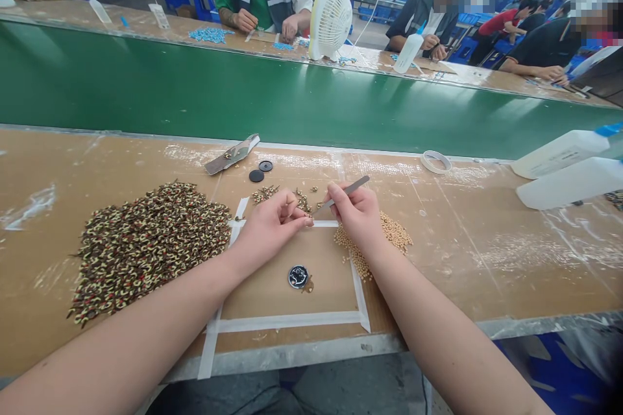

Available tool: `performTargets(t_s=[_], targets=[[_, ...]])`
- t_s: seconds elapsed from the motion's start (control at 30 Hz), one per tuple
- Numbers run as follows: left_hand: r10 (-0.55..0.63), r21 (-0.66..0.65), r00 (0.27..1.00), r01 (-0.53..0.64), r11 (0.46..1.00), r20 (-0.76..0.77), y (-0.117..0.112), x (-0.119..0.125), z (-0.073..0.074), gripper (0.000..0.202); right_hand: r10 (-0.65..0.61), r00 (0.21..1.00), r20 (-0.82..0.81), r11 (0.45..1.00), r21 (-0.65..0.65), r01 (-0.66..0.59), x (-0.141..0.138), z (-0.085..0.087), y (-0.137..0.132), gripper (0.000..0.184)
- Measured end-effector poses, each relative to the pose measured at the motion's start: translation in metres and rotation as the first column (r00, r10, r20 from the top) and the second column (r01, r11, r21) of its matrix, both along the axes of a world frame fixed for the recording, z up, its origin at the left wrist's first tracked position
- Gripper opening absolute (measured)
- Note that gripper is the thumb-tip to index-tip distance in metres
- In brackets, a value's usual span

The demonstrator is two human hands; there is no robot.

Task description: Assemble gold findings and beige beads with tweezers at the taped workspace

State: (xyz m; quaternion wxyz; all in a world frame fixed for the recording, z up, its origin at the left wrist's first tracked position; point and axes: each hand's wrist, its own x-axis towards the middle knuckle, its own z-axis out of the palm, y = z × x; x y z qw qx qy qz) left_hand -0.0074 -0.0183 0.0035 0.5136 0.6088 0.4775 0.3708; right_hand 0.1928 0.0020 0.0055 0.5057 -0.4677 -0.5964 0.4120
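Thumb and fingers pinched together, my left hand is closed on something too small to make out. My right hand grips metal tweezers, their tip close to the left fingertips. Behind both hands lie several small finished-looking pieces. A large heap of small dark-brown and cream parts with red spots is left of my left hand. Tan beads are heaped beside and partly behind my right wrist. Between my forearms, a small round dish of glossy dark liquid sits on the table.
White tape outlines a rectangle on the brown table. Two black discs, a patterned strip and a tape roll lie farther back. White bottles lie at right. Beyond the green belt, people work near a fan.
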Motion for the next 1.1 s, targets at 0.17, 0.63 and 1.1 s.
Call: performTargets(t_s=[0.17, 0.63, 1.1], targets=[[0.012, -0.013, 1.000, -0.013, 1.000, -0.010, 0.000, 0.000, 0.001, 0.041, -0.003, 1.000, 0.003, 1.000, -0.004, 0.003, 0.000, -0.001, 0.000, 0.043], [0.091, 0.086, 0.979, -0.076, 0.993, -0.181, 0.017, -0.022, 0.004, 0.026, -0.190, 0.976, -0.111, 0.978, 0.066, 0.198, 0.002, 0.003, 0.000, 0.040], [0.143, 0.295, 0.919, -0.031, 0.955, -0.367, 0.022, -0.035, 0.010, 0.028, -0.196, 0.970, -0.147, 0.977, 0.050, 0.205, 0.007, 0.005, 0.007, 0.038]])
